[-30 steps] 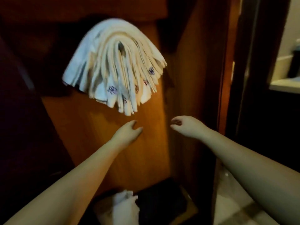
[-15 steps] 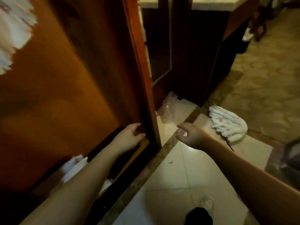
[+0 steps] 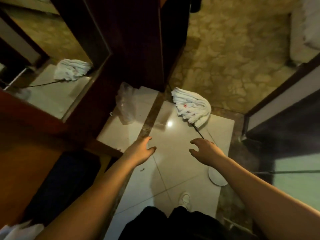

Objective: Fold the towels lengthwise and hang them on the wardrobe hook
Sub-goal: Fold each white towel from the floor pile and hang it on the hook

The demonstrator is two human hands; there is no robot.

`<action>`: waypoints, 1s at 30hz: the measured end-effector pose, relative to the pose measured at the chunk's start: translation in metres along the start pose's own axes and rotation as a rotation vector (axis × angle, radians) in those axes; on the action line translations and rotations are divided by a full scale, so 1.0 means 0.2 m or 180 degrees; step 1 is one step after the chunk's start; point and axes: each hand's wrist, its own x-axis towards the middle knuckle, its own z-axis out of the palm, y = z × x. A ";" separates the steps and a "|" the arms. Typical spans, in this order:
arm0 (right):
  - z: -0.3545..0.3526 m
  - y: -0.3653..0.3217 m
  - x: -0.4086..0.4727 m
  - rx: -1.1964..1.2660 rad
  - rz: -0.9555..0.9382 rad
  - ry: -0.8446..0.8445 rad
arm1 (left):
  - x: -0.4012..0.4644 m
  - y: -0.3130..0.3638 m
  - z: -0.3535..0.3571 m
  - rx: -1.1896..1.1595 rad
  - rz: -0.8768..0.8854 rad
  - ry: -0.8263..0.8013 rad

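Upper left of the frame: a mirror (image 3: pixel 57 94) reflecting a white towel heap. Left and centre: dark wooden wardrobe (image 3: pixel 131 40). Just right of it, on the tiled floor (image 3: pixel 174 163), a crumpled clear plastic bag (image 3: pixel 125 106). Centre, low: left hand (image 3: pixel 140 151) stretched forward, fingers loosely spread, holding nothing. Right of it, apart: right hand (image 3: pixel 205 149), fingers loosely curled, also empty. Above the right hand, centre-right: pile of white towels (image 3: pixel 192 107) lying on the floor, well apart from both hands. Lower right: a white plate (image 3: pixel 215 178) on the floor, partly behind the right forearm.

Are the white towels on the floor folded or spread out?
Folded. The white towels lie in a bunched stack on the tile floor, their layered edges showing.
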 end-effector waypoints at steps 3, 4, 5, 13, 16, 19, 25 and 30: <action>-0.03 0.16 0.16 0.0102 0.0316 -0.0079 | 0.26 0.14 0.01 0.0054 0.0008 -0.0128; -0.05 0.21 0.23 0.0146 0.0425 -0.0128 | 0.37 0.19 0.01 0.0055 0.0032 -0.0183; -0.07 0.26 0.28 0.0169 0.0538 -0.0192 | 0.46 0.23 0.01 0.0045 0.0042 -0.0260; -0.24 0.64 0.93 0.0506 0.1486 -0.0420 | 1.46 0.49 -0.05 0.0315 0.0250 -0.0909; -0.25 0.77 1.20 0.0777 0.1872 -0.0497 | 1.86 0.56 -0.04 0.0489 0.0222 -0.1180; -0.23 0.92 1.50 0.1114 0.2180 -0.0555 | 2.25 0.60 0.03 0.0679 0.0216 -0.1421; -0.03 1.25 2.09 0.1780 0.2598 -0.0695 | 2.92 0.61 0.41 0.0976 0.0272 -0.1724; 0.33 1.56 2.52 0.2078 0.2794 -0.0780 | 3.35 0.56 0.89 0.1013 0.0267 -0.2023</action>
